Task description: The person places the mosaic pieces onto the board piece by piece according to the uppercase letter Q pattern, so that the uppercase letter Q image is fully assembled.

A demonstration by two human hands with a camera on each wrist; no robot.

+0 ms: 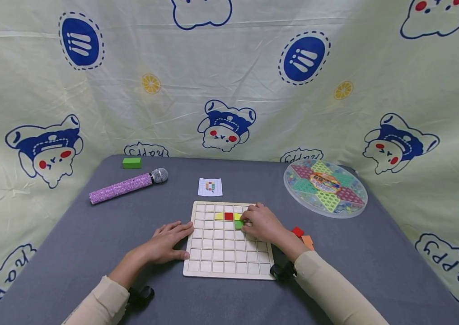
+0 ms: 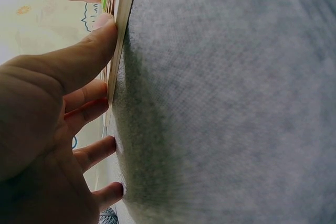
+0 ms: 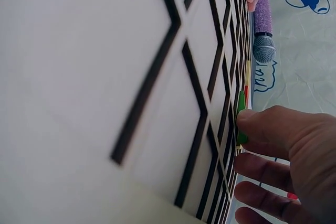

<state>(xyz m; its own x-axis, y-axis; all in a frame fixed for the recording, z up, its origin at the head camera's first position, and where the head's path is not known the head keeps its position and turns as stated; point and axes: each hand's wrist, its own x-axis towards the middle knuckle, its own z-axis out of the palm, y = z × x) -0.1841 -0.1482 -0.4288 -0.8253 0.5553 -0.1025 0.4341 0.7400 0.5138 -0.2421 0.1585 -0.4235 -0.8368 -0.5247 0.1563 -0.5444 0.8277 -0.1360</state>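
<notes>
A wooden grid board [image 1: 213, 276] lies on the table with several coloured tiles in its upper rows. A red tile [image 1: 228, 216] sits between a yellow tile [image 1: 219, 216] on its left and another yellow tile [image 1: 237, 217] on its right, partly covered by fingers. Just below that one, my right hand [image 1: 263, 224] pinches a green tile [image 1: 238, 225]; the right wrist view shows the thumb against the green tile [image 3: 242, 100]. My left hand [image 1: 168, 243] rests at the board's left edge, fingers spread, thumb and fingertips touching the side.
Behind the board lies a small pattern card [image 1: 210, 187]. A purple glitter microphone [image 1: 125, 187] and a green block [image 1: 132, 163] are at the back left. At the back right lies a round Chinese checkers board [image 1: 306, 198]. Red [image 1: 297, 231] and orange tiles [image 1: 307, 241] lie beside my right wrist.
</notes>
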